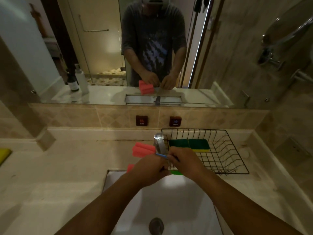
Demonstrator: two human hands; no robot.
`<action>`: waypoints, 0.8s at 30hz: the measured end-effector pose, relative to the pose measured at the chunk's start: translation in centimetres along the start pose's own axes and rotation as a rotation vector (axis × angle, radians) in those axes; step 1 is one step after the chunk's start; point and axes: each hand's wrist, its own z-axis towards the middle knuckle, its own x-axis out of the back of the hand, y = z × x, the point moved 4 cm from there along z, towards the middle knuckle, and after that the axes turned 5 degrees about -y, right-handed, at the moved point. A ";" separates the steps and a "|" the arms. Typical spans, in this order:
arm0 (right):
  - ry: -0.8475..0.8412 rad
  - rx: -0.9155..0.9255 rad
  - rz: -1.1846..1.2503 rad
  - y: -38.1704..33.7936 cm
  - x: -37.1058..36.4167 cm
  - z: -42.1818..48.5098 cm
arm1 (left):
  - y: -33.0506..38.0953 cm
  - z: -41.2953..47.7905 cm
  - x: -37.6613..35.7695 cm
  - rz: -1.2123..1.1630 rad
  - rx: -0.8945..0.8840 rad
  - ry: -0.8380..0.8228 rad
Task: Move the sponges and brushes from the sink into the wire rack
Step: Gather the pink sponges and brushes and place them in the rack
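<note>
Above the far edge of the white sink (171, 197), my left hand (149, 168) grips a pink sponge brush (143, 149), its foam head pointing up and left beside the faucet. A thin blue handle runs from the head to my right hand (183, 160), which pinches it. A second pink piece (130, 167) shows at my left hand's left side. A green bit (177, 172) peeks out under my right hand; what it is cannot be told. The black wire rack (225, 150) stands on the counter to the right, with two green-and-yellow sponges (188, 145) lying inside at its back left.
A chrome faucet (159, 143) rises between the sink and the rack. Hot and cold buttons (142, 120) sit on the tiled backsplash below a mirror. A yellow object (4, 154) lies at the far left of the counter. The sink drain (156, 225) is near me.
</note>
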 end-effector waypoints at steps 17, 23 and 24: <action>0.085 0.005 -0.061 1.8 3.5 0.6 | 1.7 2.6 1.6 0.036 -0.021 0.053; 0.077 0.021 -0.020 4.6 4.9 0.4 | 3.0 5.1 0.5 0.063 -0.058 0.082; 0.082 0.031 -0.010 5.2 5.2 0.4 | 3.3 5.7 0.3 0.064 -0.057 0.085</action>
